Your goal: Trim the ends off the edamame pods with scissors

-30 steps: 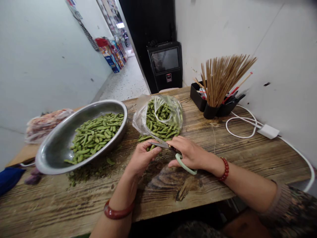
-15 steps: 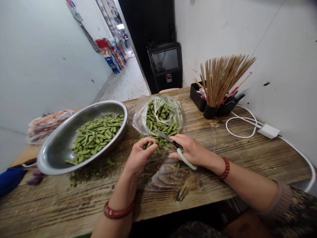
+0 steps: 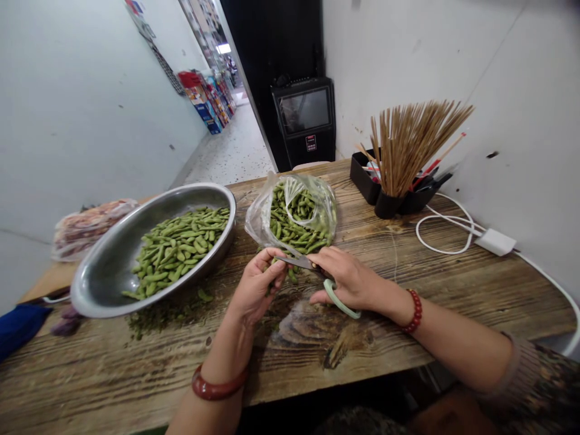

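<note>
- Head view, kinda messy: a green pod is pinched between the thumb and fingers of the left hand, just above the counter. Whether more pods are tucked in that grip can't be told.
- A pair of scissors with pale green handles is gripped in the right hand, blades pointed at the left fingertips. Whether the pod is actually touched by the blades can't be made out.
- A red bangle is worn on the left wrist, a red bead bracelet on the right.
- Right behind the hands, a pile of pods is held in an open clear plastic bag, with a few spilled out front.
- Over to the left, loads more pods are heaped in a big metal basin, and green scraps are scattered by its near edge.
- Far left, pinkish stuff is wrapped in another plastic bag, with a blue cloth seen nearer.
- Back right, thin brown sticks are stood in a black holder, beside a looped white cable.
</note>
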A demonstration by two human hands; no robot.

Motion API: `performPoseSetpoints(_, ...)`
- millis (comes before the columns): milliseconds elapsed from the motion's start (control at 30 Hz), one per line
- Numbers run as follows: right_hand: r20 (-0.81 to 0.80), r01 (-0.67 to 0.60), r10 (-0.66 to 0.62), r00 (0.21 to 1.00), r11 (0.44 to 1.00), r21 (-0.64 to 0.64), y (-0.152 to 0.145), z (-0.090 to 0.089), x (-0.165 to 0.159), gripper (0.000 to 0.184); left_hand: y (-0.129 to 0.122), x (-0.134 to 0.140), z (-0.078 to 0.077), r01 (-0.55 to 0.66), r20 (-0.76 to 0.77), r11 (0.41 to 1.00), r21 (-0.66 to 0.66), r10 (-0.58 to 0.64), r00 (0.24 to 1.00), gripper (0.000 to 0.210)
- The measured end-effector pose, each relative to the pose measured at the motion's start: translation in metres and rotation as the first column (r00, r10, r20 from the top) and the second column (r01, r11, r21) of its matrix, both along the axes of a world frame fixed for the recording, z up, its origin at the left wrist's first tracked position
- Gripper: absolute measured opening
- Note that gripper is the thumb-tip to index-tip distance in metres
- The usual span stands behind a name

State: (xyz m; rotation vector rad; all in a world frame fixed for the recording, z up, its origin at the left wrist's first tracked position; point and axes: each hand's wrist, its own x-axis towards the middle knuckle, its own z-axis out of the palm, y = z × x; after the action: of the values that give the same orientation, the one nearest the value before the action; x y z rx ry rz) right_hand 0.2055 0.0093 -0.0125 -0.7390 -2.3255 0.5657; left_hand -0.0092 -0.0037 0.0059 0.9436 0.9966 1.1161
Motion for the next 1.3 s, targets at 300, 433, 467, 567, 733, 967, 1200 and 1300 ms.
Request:
performPoseSetpoints(300,0.020,-0.009,0.008,1.000,1.000,0.008,-0.0025,0.0023,-0.0004,0.066,-0.0004,0.0036,-0.0042,0.013,0.020,1.000,-0.004,-0.013,1.000,0.019)
performPoseSetpoints(433,0.031,0.006,-0.007,0.999,1.000,0.027,-0.0031,0.0026,-0.0007,0.066,-0.0009,0.0054,-0.0028,0.012,0.038,1.000,-0.019,-0.011,0.999,0.019)
performPoseSetpoints(467,0.031,0.010,-0.011,0.999,1.000,0.029,-0.0033,0.0028,-0.0007,0.065,-0.0009,0.0059,-0.0024,0.008,0.043,1.000,-0.023,-0.007,0.999,0.019)
performPoseSetpoints(567,0.025,0.017,-0.018,1.000,0.999,0.032,-0.0033,0.0034,-0.0006,0.065,-0.0008,0.0069,-0.0020,-0.003,0.056,1.000,-0.023,0.004,0.998,0.020)
performPoseSetpoints(733,0.041,0.022,-0.023,0.999,0.999,0.034,-0.0035,0.0039,-0.0007,0.065,-0.0009,0.0075,-0.0021,0.010,0.053,1.000,-0.024,-0.009,0.999,0.022)
performPoseSetpoints(967,0.012,0.008,-0.008,1.000,0.999,0.049,-0.0027,-0.0001,-0.0017,0.061,-0.0013,0.0078,-0.0022,0.018,0.051,1.000,-0.020,-0.017,0.999,0.023)
performPoseSetpoints(1200,-0.001,0.002,-0.002,1.000,0.999,0.049,-0.0038,0.0020,-0.0015,0.051,-0.0002,0.0048,-0.0052,0.057,0.082,0.998,-0.021,-0.055,0.995,0.020)
performPoseSetpoints(1300,-0.007,0.008,-0.008,1.000,0.999,0.052,-0.0047,0.0016,-0.0024,0.049,-0.0005,0.0059,-0.0049,0.058,0.093,0.998,-0.028,-0.055,0.994,0.023)
